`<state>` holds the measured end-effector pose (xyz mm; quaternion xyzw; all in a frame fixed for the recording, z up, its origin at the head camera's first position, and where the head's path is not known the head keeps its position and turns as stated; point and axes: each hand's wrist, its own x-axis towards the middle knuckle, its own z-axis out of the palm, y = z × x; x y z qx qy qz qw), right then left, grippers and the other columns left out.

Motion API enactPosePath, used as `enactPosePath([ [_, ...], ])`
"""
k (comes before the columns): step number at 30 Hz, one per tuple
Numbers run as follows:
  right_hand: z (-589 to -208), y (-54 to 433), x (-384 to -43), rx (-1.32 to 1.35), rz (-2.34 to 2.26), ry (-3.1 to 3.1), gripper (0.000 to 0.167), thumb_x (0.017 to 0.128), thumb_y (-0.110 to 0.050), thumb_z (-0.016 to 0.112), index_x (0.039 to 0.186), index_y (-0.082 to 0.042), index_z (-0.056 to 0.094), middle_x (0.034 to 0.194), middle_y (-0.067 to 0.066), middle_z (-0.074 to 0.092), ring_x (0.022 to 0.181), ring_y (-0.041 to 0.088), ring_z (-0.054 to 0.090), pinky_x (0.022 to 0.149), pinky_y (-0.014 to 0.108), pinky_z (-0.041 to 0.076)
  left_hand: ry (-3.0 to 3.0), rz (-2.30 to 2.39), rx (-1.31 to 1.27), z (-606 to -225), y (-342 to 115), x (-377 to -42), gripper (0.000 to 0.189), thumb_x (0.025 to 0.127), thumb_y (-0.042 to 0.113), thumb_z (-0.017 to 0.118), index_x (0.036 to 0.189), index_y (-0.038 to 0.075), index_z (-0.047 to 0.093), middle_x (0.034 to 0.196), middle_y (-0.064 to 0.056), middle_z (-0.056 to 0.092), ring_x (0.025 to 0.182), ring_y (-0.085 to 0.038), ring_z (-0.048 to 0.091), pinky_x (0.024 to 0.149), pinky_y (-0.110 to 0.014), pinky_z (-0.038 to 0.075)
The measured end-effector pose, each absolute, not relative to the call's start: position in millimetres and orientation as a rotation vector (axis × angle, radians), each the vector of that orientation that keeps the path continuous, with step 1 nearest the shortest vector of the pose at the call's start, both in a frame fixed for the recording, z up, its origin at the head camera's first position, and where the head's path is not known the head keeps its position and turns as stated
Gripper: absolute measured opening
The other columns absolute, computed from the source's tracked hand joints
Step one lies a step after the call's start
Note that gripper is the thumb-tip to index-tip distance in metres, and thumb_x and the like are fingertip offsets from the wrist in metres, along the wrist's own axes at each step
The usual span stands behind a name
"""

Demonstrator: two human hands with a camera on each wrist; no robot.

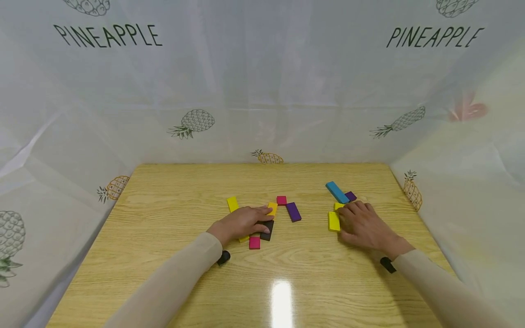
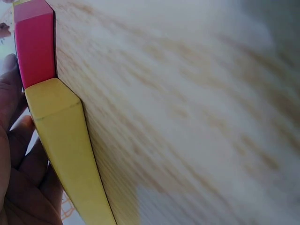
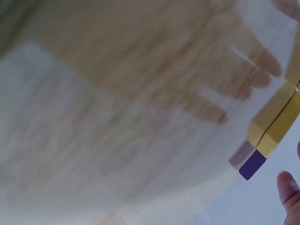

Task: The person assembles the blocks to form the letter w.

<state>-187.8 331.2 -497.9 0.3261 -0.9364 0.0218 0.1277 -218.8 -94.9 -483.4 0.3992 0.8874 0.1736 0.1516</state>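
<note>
In the head view my left hand [image 1: 243, 222] lies over a cluster of flat coloured blocks, its fingers extended. Its fingertips touch an orange block [image 1: 272, 208] and a black block [image 1: 267, 231]. A yellow block [image 1: 232, 203] shows behind that hand, and a pink block [image 1: 254, 243] in front. In the left wrist view a long yellow block [image 2: 70, 154] meets a pink block [image 2: 36, 49] beside the fingers. My right hand [image 1: 365, 226] rests just right of a yellow block [image 1: 334, 221], fingers reaching over a second yellow block [image 1: 338, 206] and partly hiding it.
Between the hands lie a purple block [image 1: 293, 212] and a small pink block [image 1: 281, 200]. Behind the right hand a blue block [image 1: 337, 192] lies against another purple block [image 1: 350, 196]. A pineapple-printed sheet [image 1: 262, 91] rises along the back and sides of the wooden table [image 1: 184, 182].
</note>
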Motion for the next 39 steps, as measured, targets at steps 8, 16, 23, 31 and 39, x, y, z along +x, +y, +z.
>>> enactPosePath([
  [8, -499.8, 328.0, -190.4, 0.925, 0.051, -2.765, 0.058, 0.088, -0.047, 0.074, 0.127, -0.005, 0.066, 0.121, 0.012, 0.063, 0.116, 0.036, 0.055, 0.091, 0.057, 0.045, 2.549, 0.492, 1.142, -484.6, -94.9, -219.5, 0.057, 0.106, 0.042, 0.059, 0.157, 0.018, 0.052, 0.168, -0.003, 0.041, 0.158, -0.021, 0.035, 0.128, -0.044, 0.033],
  [16, -498.4, 323.7, -194.3, 0.937, 0.05, -2.775, 0.058, 0.087, -0.049, 0.074, 0.123, -0.004, 0.065, 0.116, 0.012, 0.063, 0.107, 0.036, 0.056, 0.09, 0.056, 0.045, 2.552, 0.495, 1.151, -485.2, -95.1, -220.5, 0.056, 0.106, 0.041, 0.06, 0.157, 0.017, 0.053, 0.168, -0.002, 0.041, 0.158, -0.02, 0.036, 0.128, -0.043, 0.033],
  [23, -496.6, 312.2, -195.8, 0.989, 0.086, -2.732, 0.054, 0.088, -0.047, 0.074, 0.121, -0.006, 0.065, 0.113, 0.009, 0.063, 0.104, 0.031, 0.053, 0.086, 0.05, 0.043, 2.552, 0.478, 1.147, -485.7, -95.0, -220.3, 0.057, 0.107, 0.043, 0.059, 0.157, 0.018, 0.052, 0.168, -0.002, 0.04, 0.158, -0.02, 0.035, 0.128, -0.044, 0.033],
  [31, -494.5, 286.3, -191.9, 1.073, 0.11, -2.746, 0.056, 0.087, -0.046, 0.077, 0.126, -0.007, 0.066, 0.119, 0.007, 0.065, 0.113, 0.031, 0.056, 0.095, 0.054, 0.047, 2.546, 0.489, 1.137, -484.5, -94.7, -219.5, 0.056, 0.107, 0.041, 0.059, 0.157, 0.017, 0.052, 0.168, -0.003, 0.041, 0.158, -0.021, 0.035, 0.129, -0.046, 0.032],
  [39, -491.2, 265.2, -187.1, 1.185, 0.107, -2.737, 0.056, 0.087, -0.045, 0.076, 0.128, -0.009, 0.066, 0.12, 0.003, 0.065, 0.113, 0.027, 0.056, 0.098, 0.05, 0.049, 2.542, 0.506, 1.145, -484.6, -94.9, -219.7, 0.057, 0.107, 0.041, 0.059, 0.157, 0.016, 0.052, 0.168, -0.004, 0.041, 0.158, -0.021, 0.035, 0.128, -0.042, 0.033],
])
